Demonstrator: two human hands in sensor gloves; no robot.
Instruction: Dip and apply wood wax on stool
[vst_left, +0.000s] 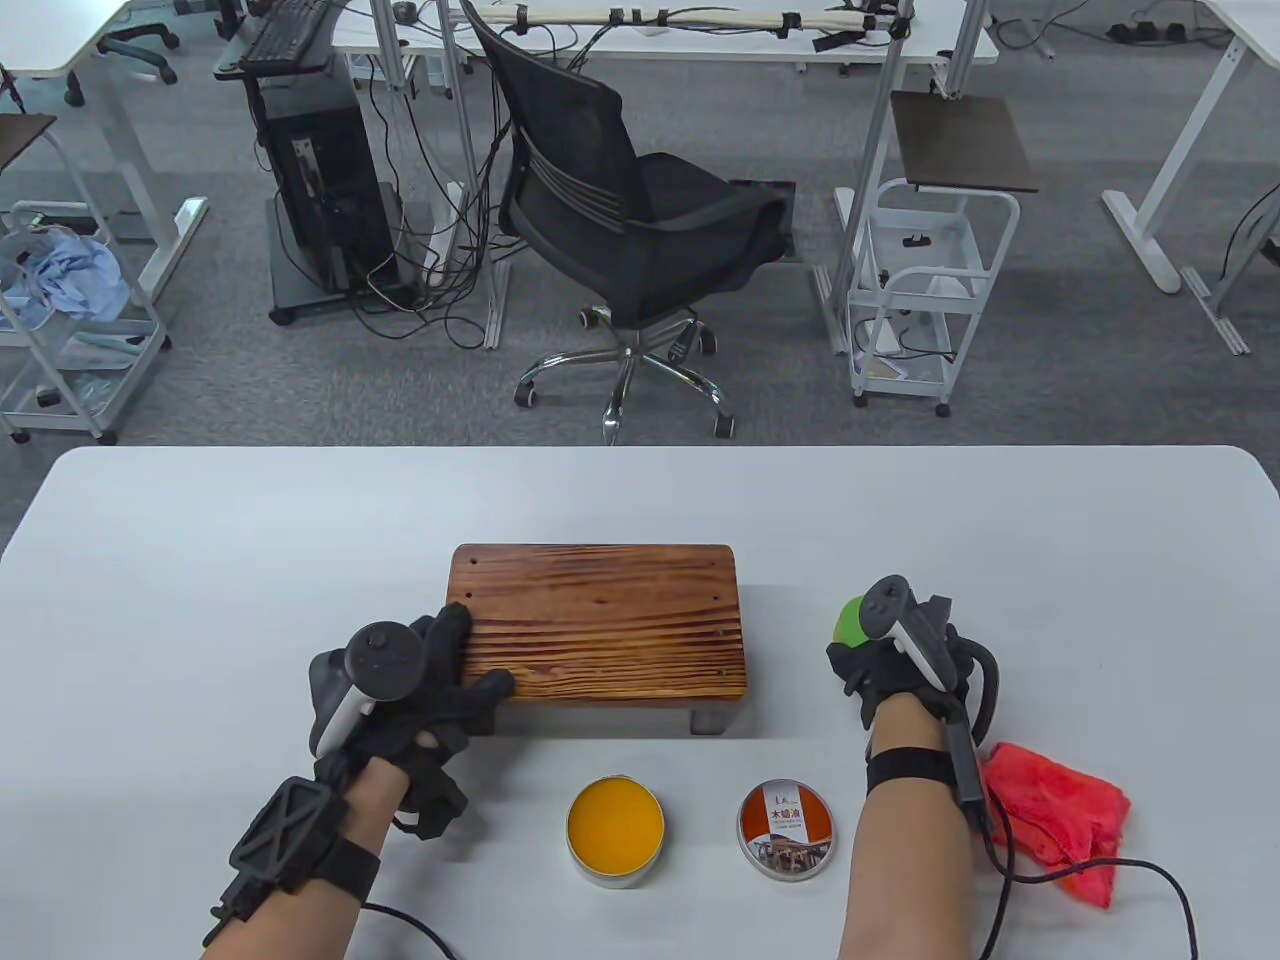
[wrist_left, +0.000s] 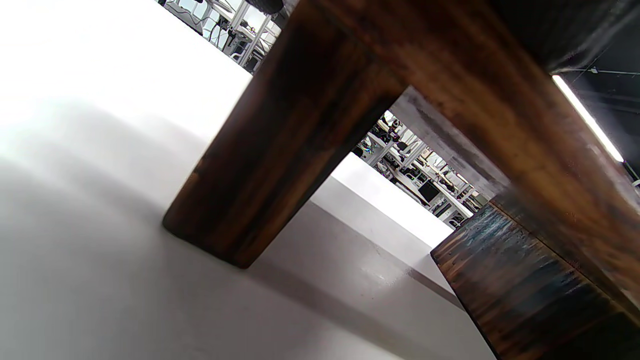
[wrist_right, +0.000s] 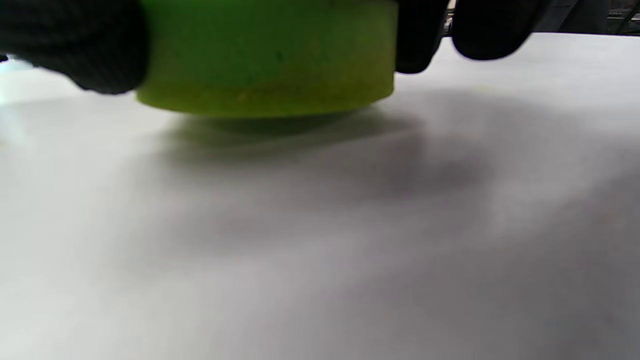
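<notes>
From above, the left hand (vst_left: 420, 690) rests on the near left corner of the brown striped wooden stool (vst_left: 600, 622), fingers on top, thumb on the front edge. Only the left wrist view shows the stool's legs standing on the white tabletop (vst_left: 200, 560). The right hand (vst_left: 885, 665) grips a round green sponge pad (wrist_right: 267, 55), just above the tabletop in the right wrist view. Nearer the person sit the open tin of orange wax (vst_left: 615, 822), its printed lid (vst_left: 789, 830) and a red cloth (vst_left: 1055, 815).
</notes>
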